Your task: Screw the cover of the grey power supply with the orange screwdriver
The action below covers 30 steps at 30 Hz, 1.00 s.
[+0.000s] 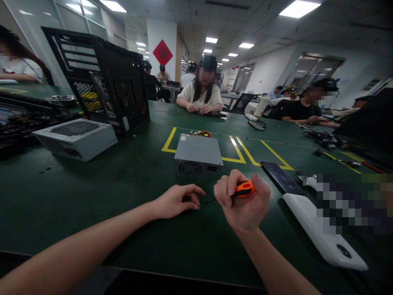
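My right hand (242, 205) is wrapped round the orange and black handle of a screwdriver (245, 189). The thin dark shaft points left, toward the fingertips of my left hand (175, 200). Low over the green table, that hand has its thumb and a finger drawn together at the screwdriver's tip, and its index finger reaches out above them. Whatever small thing is between those fingertips is too small to make out. Just beyond both hands a grey power supply unit (199, 148) lies on the table, its fan grille and socket facing me and coloured cables behind it.
On the left stand another power supply unit (76, 139) and an open black computer case (123, 86). A phone (281, 176) and a white device (322, 229) lie at right. Yellow tape (168, 141) marks the table (123, 180). A person (201, 94) sits opposite.
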Each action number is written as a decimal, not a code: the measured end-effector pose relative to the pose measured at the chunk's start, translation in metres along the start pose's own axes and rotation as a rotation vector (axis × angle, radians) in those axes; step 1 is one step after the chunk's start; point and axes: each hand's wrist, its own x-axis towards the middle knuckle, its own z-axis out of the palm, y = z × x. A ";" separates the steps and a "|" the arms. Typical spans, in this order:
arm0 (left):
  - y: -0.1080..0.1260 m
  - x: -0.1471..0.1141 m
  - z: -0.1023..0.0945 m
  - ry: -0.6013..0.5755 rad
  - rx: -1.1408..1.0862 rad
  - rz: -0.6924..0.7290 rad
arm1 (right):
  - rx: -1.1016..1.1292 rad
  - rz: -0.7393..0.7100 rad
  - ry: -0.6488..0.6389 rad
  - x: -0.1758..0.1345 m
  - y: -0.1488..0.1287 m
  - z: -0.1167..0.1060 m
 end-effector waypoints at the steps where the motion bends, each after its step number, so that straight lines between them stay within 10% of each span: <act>1: 0.001 0.000 -0.001 -0.003 0.001 -0.002 | -0.009 0.010 -0.007 0.000 0.000 0.000; 14: -0.013 0.001 -0.021 0.192 -0.093 -0.015 | -0.261 -0.196 0.256 0.008 0.005 -0.018; 30: -0.011 -0.007 -0.045 0.323 -0.112 -0.095 | -0.252 0.101 0.289 0.017 0.008 -0.038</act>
